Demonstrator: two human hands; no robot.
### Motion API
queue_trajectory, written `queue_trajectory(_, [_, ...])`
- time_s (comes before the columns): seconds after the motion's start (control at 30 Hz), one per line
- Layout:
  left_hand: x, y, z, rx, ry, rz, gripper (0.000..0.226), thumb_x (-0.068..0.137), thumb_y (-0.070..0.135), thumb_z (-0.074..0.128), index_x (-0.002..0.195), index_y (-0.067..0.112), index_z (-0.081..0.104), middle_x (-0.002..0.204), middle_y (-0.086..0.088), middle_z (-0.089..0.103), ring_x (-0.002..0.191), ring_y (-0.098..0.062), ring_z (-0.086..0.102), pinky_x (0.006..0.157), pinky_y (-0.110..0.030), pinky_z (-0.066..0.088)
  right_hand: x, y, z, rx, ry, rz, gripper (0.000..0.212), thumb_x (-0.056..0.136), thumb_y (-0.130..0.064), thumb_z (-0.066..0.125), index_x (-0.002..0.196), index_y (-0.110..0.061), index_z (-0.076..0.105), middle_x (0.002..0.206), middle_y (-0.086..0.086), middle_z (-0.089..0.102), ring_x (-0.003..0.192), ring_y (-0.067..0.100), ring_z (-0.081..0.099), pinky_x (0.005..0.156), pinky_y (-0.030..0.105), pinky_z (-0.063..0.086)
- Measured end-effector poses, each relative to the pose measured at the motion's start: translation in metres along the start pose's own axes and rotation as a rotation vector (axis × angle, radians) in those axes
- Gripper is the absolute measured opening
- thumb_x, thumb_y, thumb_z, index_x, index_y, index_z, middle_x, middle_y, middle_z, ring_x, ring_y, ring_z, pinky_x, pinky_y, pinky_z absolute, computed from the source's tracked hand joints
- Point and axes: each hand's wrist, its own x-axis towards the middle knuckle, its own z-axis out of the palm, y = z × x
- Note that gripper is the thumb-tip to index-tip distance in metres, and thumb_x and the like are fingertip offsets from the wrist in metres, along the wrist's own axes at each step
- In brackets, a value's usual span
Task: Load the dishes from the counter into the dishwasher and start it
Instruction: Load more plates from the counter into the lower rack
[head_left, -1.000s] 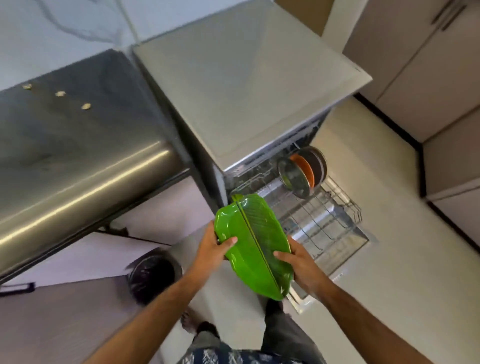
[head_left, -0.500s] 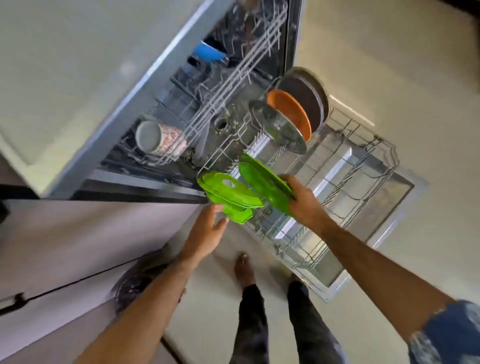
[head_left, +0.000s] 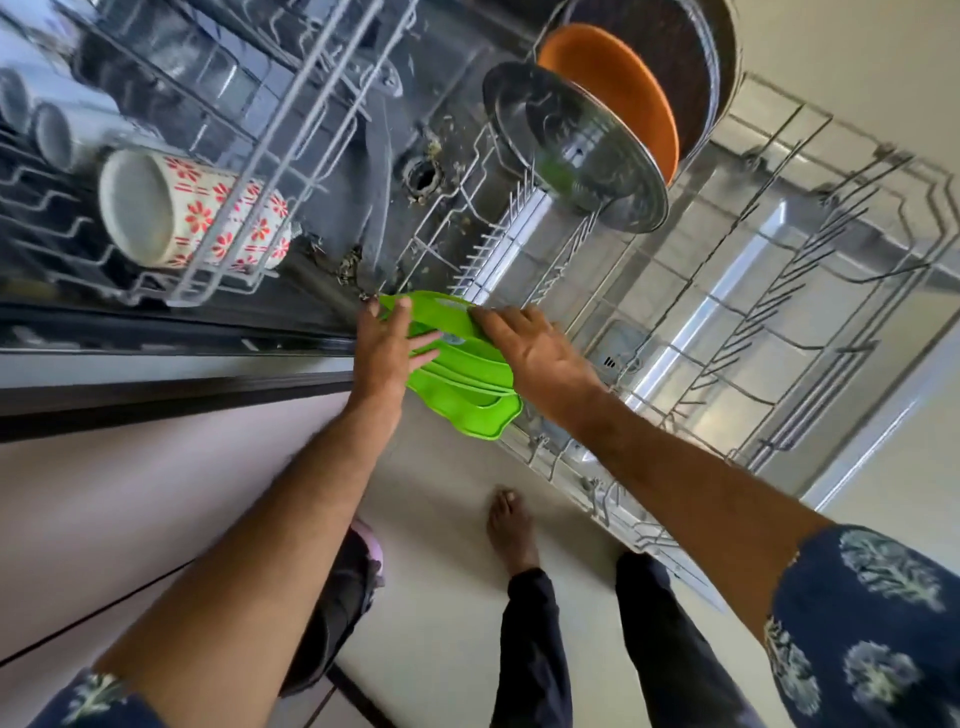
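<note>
Green leaf-shaped plates (head_left: 467, 387) sit stacked at the near left corner of the pulled-out lower rack (head_left: 769, 332) of the open dishwasher. My left hand (head_left: 387, 345) rests on their left side with fingers fairly straight. My right hand (head_left: 535, 353) lies over their right edge, its fingers curled round the rim. Further back in the same rack stand a steel plate (head_left: 576, 150), an orange plate (head_left: 618, 88) and a dark plate (head_left: 691, 62). A floral mug (head_left: 197, 213) lies on its side in the upper rack (head_left: 249, 156).
The dishwasher door (head_left: 883, 415) lies open under the lower rack, over the pale floor (head_left: 447, 545). Steel cups (head_left: 52, 135) sit at the upper rack's left. My feet and dark trousers (head_left: 530, 623) are below. A dark bin (head_left: 337, 597) stands by the cabinet.
The view has dropped closer to the dishwasher. Both hands have brought the green plates together and lowered them onto the near corner of the lower rack.
</note>
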Motion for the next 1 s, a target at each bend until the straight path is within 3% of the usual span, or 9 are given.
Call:
queue_trajectory(0.07, [0.006, -0.003, 0.002, 0.012, -0.022, 0.011, 0.03, 0.103, 0.002, 0.045, 0.131, 0.008, 0.036, 0.105, -0.011, 0.055, 0.079, -0.025, 0.064, 0.082, -0.05, 0.057, 0.0, 0.001, 0.004, -0.022, -0.025, -0.005, 0.058, 0.091, -0.022, 0.027, 0.147, -0.014, 0.041, 0.133, 0.014, 0.055, 0.109, 0.041, 0.055, 0.087, 0.053, 0.051])
queue_trajectory(0.13, [0.014, -0.003, 0.001, -0.025, 0.037, 0.0, 0.037, 0.098, -0.011, 0.044, 0.133, 0.0, 0.039, 0.107, -0.021, 0.051, 0.082, -0.027, 0.061, 0.068, -0.04, 0.061, 0.003, 0.001, 0.005, -0.03, -0.07, -0.012, 0.061, 0.092, -0.022, 0.024, 0.151, -0.017, 0.036, 0.14, 0.012, 0.05, 0.117, 0.039, 0.051, 0.094, 0.052, 0.048])
queue_trajectory(0.23, [0.028, -0.005, 0.002, -0.056, 0.194, -0.074, 0.044, 0.093, -0.018, 0.043, 0.132, 0.0, 0.049, 0.104, -0.016, 0.055, 0.086, -0.025, 0.059, 0.074, -0.041, 0.06, 0.009, 0.008, 0.01, 0.022, -0.126, -0.073, 0.065, 0.092, -0.006, 0.049, 0.154, -0.014, 0.032, 0.147, 0.016, 0.045, 0.124, 0.039, 0.049, 0.106, 0.048, 0.041])
queue_trajectory(0.33, [0.032, -0.013, 0.004, -0.05, 0.229, -0.113, 0.035, 0.091, -0.018, 0.044, 0.117, 0.003, 0.056, 0.08, -0.008, 0.055, 0.07, -0.02, 0.057, 0.075, -0.046, 0.057, 0.006, 0.02, 0.013, 0.104, -0.174, -0.165, 0.067, 0.094, -0.026, 0.062, 0.151, -0.004, 0.034, 0.148, 0.024, 0.043, 0.13, 0.044, 0.046, 0.113, 0.047, 0.035])
queue_trajectory(0.5, [0.028, -0.018, 0.004, -0.019, 0.309, -0.002, 0.038, 0.085, -0.022, 0.039, 0.1, 0.007, 0.06, 0.078, -0.007, 0.058, 0.07, -0.02, 0.059, 0.049, -0.032, 0.058, -0.001, 0.031, 0.007, 0.105, -0.207, -0.158, 0.07, 0.1, -0.052, 0.027, 0.152, -0.007, 0.034, 0.152, 0.019, 0.04, 0.136, 0.036, 0.043, 0.115, 0.045, 0.035])
queue_trajectory(0.6, [0.028, -0.019, 0.0, 0.046, 0.35, 0.036, 0.036, 0.084, -0.019, 0.043, 0.098, 0.008, 0.062, 0.082, -0.008, 0.061, 0.076, -0.025, 0.062, 0.049, -0.028, 0.058, -0.001, 0.028, 0.003, 0.105, -0.218, -0.118, 0.066, 0.1, -0.05, 0.022, 0.153, -0.012, 0.033, 0.153, 0.016, 0.04, 0.136, 0.035, 0.043, 0.113, 0.046, 0.038])
queue_trajectory(0.7, [0.037, -0.018, -0.008, 0.074, 0.237, -0.064, 0.032, 0.091, -0.018, 0.043, 0.116, -0.003, 0.056, 0.104, -0.019, 0.059, 0.088, -0.034, 0.065, 0.057, -0.037, 0.06, 0.002, 0.025, 0.005, 0.043, -0.232, -0.074, 0.055, 0.105, -0.036, 0.037, 0.155, -0.013, 0.03, 0.156, 0.012, 0.036, 0.139, 0.033, 0.037, 0.114, 0.045, 0.036])
queue_trajectory(0.83, [0.038, -0.02, -0.019, 0.452, -0.021, -0.041, 0.015, 0.1, 0.005, 0.054, 0.114, 0.009, 0.05, 0.083, -0.013, 0.058, 0.042, -0.011, 0.063, 0.034, -0.03, 0.051, 0.003, 0.035, 0.014, -0.004, -0.23, 0.006, 0.053, 0.101, -0.017, 0.049, 0.152, -0.013, 0.034, 0.153, 0.01, 0.04, 0.134, 0.033, 0.041, 0.107, 0.046, 0.042])
queue_trajectory(1.0, [0.042, -0.023, -0.022, 0.806, 0.052, 0.061, 0.022, 0.096, 0.024, 0.064, 0.112, 0.013, 0.052, 0.082, -0.009, 0.064, 0.049, -0.022, 0.062, 0.032, -0.031, 0.048, 0.004, 0.041, 0.02, -0.027, -0.157, 0.021, 0.043, 0.099, -0.012, 0.055, 0.141, -0.015, 0.049, 0.135, 0.009, 0.056, 0.11, 0.032, 0.054, 0.084, 0.049, 0.055])
